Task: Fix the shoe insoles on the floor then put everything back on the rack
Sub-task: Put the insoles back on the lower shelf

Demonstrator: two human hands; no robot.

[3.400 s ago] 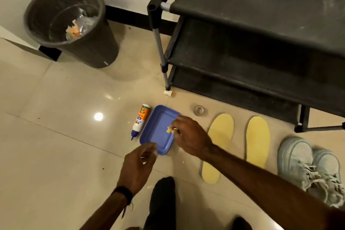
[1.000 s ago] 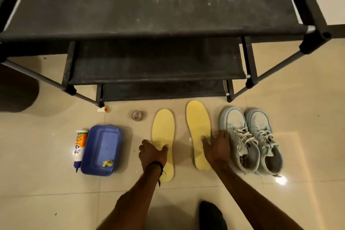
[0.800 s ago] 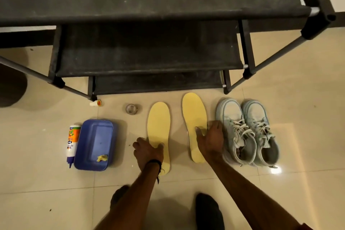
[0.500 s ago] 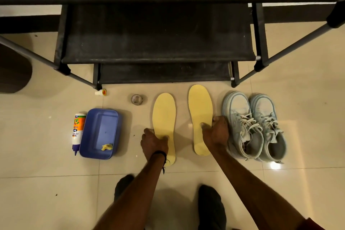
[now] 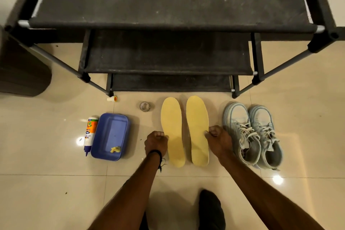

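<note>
I'm crouched in front of the rack (image 5: 168,24) with both yellow insoles lying flat on the tiled floor (image 5: 46,192), side by side and almost touching along their inner edges. My left hand (image 5: 156,143) sits at the outer edge of the left insole (image 5: 172,132), fingers curled into a loose fist and, as far as I can tell, pinching or pressing that edge; my right hand (image 5: 218,141) does the same at the outer edge of the right insole (image 5: 198,130), fingers curled in, knuckles up. Whether either hand truly has a grip under the foam or only rests against it I cannot tell from here. The pale blue sneakers (image 5: 253,134) stand just to the right of my right hand, laces loose, mouths open toward me. Off to the left are the blue tray (image 5: 112,136) with a small yellow scrap in it, the glue bottle (image 5: 89,134) lying beside the tray, a small cap (image 5: 113,98) near the rack's foot and a roll of clear tape (image 5: 145,106) close to the left insole's toe. I judge I'm at the point of finishing with the insoles and readying them for the shoes; every shelf I can see is bare. Next I'd need to lift one insole cleanly by its edge, match it to the right shoe, and slide it in toe first without folding it
</note>
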